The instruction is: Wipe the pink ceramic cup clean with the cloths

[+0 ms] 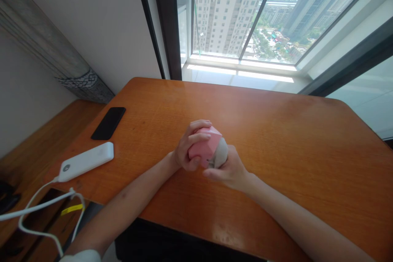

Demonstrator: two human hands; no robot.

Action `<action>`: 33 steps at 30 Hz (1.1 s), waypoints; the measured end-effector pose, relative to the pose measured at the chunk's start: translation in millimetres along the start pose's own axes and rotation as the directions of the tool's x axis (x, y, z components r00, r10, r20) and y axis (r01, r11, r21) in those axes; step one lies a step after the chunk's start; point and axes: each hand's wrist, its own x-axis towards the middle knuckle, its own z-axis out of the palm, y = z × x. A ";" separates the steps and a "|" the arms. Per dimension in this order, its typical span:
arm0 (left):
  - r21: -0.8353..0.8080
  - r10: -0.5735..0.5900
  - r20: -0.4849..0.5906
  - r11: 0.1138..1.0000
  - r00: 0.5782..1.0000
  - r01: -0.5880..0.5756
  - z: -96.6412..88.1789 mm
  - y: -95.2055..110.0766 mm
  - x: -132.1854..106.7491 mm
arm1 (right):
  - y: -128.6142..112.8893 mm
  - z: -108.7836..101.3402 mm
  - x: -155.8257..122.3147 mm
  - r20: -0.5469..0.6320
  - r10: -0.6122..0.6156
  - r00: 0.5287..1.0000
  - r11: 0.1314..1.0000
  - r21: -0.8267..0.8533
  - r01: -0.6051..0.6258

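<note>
Clamping my left hand around a pink faceted block, right hand gripping a grey rounded object pressed against it

Nothing legible is turning up here, folks! The white power bank is showing one small round grey mark, too small to read, the yellow tag on the white cable is giving us no readable print, and the pink faceted object is showing no lettering either.
</note>
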 end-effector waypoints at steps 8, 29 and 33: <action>-0.086 -0.214 0.080 0.971 0.973 0.221 -0.4 4.5 2.5 | 16.5 -4.9 3.3 0.147 -0.437 0.888 0.688 -0.581 0.435; -0.180 -0.265 -0.021 0.950 0.964 0.257 5.5 7.2 -1.1 | 5.2 -4.3 4.9 0.128 -0.315 0.940 0.838 -0.427 0.339; -0.231 -0.343 0.053 0.909 0.938 0.346 3.9 6.2 -0.2 | 15.0 -6.2 6.3 0.296 -0.463 0.835 0.530 -0.663 0.529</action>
